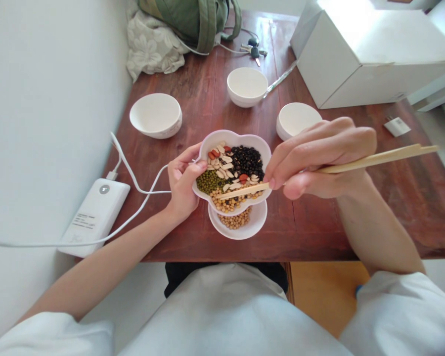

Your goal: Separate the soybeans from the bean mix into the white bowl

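My left hand (183, 180) grips the left rim of a white flower-shaped dish (234, 139). The dish holds black beans (247, 162), green mung beans (208, 181), pale melon seeds (220, 163), a few red beans (215, 154) and soybeans (222, 202) in separate heaps. My right hand (315, 160) holds wooden chopsticks (374, 160), whose tips lie over the soybeans inside the dish. The dish's lower edge overlaps a small white dish (254, 227) that holds more soybeans (235, 218).
Several white bowls (155, 114) stand on the reddish-brown wooden table (300, 232). A white power bank (94, 217) with a white cable (133, 180) lies at the left by the wall. Keys (254, 53), a green bag (196, 17) and a large white box (371, 59) sit farther back.
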Available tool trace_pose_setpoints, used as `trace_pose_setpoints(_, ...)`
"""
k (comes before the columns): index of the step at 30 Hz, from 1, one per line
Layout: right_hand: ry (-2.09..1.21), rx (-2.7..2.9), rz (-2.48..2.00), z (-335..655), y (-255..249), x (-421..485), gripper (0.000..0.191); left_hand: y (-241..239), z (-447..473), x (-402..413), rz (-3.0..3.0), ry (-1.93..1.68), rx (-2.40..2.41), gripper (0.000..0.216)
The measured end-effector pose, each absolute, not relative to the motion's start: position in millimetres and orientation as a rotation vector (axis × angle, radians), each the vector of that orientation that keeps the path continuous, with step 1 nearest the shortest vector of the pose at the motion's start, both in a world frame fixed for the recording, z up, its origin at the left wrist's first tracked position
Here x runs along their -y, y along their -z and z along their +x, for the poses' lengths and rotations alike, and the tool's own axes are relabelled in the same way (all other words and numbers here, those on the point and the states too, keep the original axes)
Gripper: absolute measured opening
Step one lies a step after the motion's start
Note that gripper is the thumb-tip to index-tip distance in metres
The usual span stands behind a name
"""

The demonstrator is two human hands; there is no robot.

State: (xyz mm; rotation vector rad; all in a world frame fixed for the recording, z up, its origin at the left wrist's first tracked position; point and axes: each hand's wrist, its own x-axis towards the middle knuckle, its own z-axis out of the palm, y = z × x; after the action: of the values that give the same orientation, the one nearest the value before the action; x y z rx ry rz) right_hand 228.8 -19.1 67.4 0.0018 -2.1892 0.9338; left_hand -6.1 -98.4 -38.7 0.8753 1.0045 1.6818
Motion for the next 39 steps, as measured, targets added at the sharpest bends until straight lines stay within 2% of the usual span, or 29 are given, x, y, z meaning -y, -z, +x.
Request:
trace_pose_setpoints(6, -0.916, 2.206, 0.0, 228, -68, 19, 0.025, 33, -4, 99, 0.846, -1.687, -1.005, 0.032)
trace_pose_setpoints(9, -0.863, 2.251, -0.023, 229, -66, 19, 0.031, 33, -3, 98, 0.842, -1.676, -1.017, 0.028)
trace_pose_setpoints(15, -0.912, 2.241, -0.023, 225, -68, 21, 0.03, 32, -2, 98, 0.836, -1.688, -1.043, 0.024)
trace_pose_setpoints(25, -0.799, 2.481, -0.017, 230, -57, 19, 0.042, 34, -4, 100, 0.853, -1.671, -1.027, 0.027)
trace_pose_setpoints(39, -1.077, 2.169, 0.029, 227, -63, 19, 0.038, 38, -5, 99, 0.88, -1.697, -1.001, 0.029)
